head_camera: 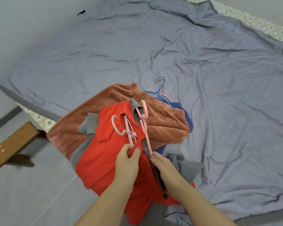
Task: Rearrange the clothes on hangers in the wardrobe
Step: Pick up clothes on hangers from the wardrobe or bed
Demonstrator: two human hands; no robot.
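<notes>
Now the left grip (127,160) pinches the red shirt (95,162) at its neckline, the right grip (162,163) pinches the end of a pink hanger (147,139); both lie piled at the near edge of the bed (219,79).

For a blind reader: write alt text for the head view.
The left hand pinches a red garment and the right hand holds a pink hanger by its end, over clothes piled on a grey-blue bedsheet. A blue hanger lies behind.
</notes>
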